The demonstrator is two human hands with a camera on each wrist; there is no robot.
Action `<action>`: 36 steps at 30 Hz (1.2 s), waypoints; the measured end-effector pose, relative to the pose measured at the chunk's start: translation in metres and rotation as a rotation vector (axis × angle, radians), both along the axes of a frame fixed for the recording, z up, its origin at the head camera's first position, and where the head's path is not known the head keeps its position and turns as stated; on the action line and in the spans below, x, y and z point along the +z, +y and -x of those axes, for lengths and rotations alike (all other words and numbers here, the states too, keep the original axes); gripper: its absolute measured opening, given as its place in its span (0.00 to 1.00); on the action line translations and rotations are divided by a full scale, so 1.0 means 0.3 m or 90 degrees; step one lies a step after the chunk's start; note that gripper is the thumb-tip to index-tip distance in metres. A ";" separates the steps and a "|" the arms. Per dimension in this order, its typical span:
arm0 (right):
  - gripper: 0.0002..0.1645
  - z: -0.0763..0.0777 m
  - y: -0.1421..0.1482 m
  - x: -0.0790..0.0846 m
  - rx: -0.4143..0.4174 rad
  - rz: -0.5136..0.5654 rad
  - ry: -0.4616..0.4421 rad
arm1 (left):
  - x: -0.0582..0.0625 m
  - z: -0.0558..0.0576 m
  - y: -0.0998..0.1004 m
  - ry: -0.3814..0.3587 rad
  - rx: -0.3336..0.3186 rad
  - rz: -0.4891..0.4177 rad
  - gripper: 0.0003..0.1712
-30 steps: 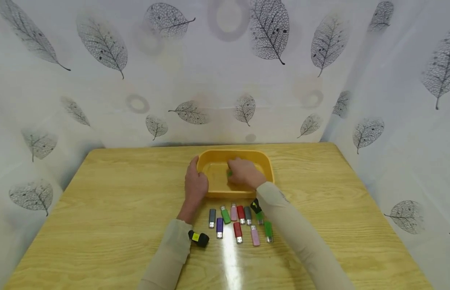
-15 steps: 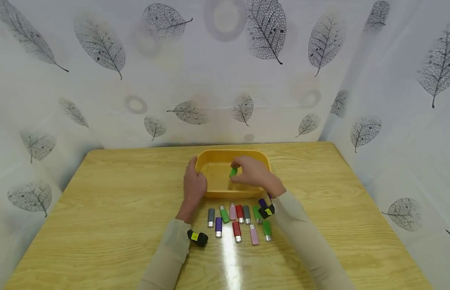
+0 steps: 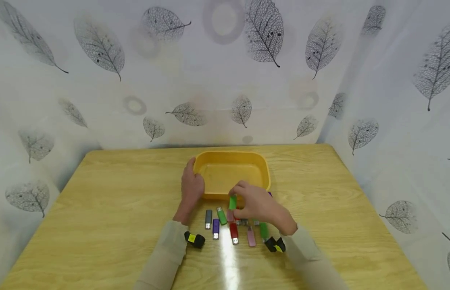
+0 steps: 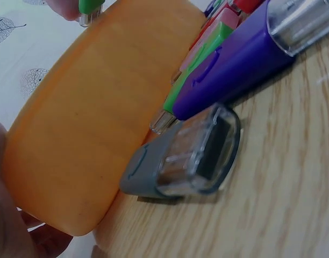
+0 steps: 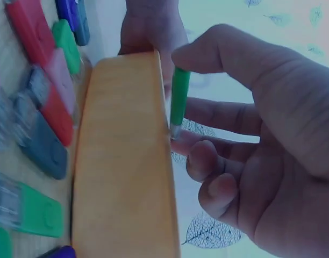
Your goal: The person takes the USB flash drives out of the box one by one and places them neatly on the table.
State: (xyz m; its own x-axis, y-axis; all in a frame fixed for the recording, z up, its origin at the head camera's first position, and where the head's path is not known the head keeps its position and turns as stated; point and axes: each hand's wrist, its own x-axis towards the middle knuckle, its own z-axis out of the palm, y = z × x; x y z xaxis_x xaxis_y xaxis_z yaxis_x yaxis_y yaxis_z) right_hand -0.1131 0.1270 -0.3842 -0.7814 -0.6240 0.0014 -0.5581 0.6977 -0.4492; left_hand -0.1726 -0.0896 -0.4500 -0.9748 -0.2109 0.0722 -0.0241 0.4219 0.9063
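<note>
My left hand [image 3: 191,186] grips the left end of a yellow plastic tray [image 3: 219,175], its fingertips showing past the tray's corner in the left wrist view. Over the tray's front rim, my right hand [image 3: 261,204] pinches a green USB stick [image 3: 232,202] between thumb and fingers. The right wrist view shows this stick [image 5: 179,97] upright beside the rim, its clear-capped end down. On the table in front lie several USB sticks, among them a grey one [image 3: 208,219], a purple one [image 3: 215,228], a red one [image 3: 234,233] and a pink one [image 3: 251,237]. My right hand partly covers others.
The wooden table [image 3: 130,193] extends to both sides of the tray. A white curtain [image 3: 210,80] with leaf prints hangs behind it. Black wrist straps show at both sleeves. A bit of purple [image 3: 270,194] peeks out by the tray's right front corner.
My right hand has drawn back from inside the tray toward me, lifting the green USB stick out over the front rim. The left hand keeps its hold on the tray.
</note>
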 end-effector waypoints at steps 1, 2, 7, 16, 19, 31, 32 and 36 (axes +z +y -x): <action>0.26 -0.008 -0.003 -0.003 0.004 -0.001 0.006 | -0.003 -0.001 -0.001 0.000 0.000 0.001 0.36; 0.26 -0.016 -0.007 -0.005 0.006 -0.007 0.011 | -0.006 -0.002 -0.002 0.002 0.000 0.001 0.36; 0.27 -0.054 -0.032 0.002 0.030 -0.065 0.001 | -0.018 -0.002 -0.005 0.009 0.006 0.004 0.36; 0.16 -0.139 -0.064 -0.001 0.140 -0.166 -0.082 | -0.007 0.000 -0.002 0.015 0.006 0.003 0.36; 0.15 -0.154 -0.079 -0.021 0.164 -0.171 -0.080 | -0.002 -0.001 -0.005 0.015 0.007 -0.003 0.35; 0.18 -0.162 -0.152 -0.085 0.171 -0.236 -0.043 | -0.008 0.004 -0.043 -0.006 0.033 0.001 0.31; 0.18 -0.161 -0.158 -0.087 0.170 -0.241 -0.036 | -0.005 0.004 -0.049 -0.006 0.036 0.005 0.31; 0.20 -0.159 -0.170 -0.087 0.171 -0.251 -0.013 | 0.000 0.003 -0.062 -0.011 0.040 0.017 0.31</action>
State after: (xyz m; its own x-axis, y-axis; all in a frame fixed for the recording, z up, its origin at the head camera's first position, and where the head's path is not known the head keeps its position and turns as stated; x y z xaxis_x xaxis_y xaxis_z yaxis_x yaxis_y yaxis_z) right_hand -0.0655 0.0760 -0.4101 -0.5893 -0.7541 -0.2900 -0.7361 0.6491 -0.1919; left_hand -0.1736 -0.1081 -0.4499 -0.9610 -0.2697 0.0613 -0.0674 0.4434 0.8938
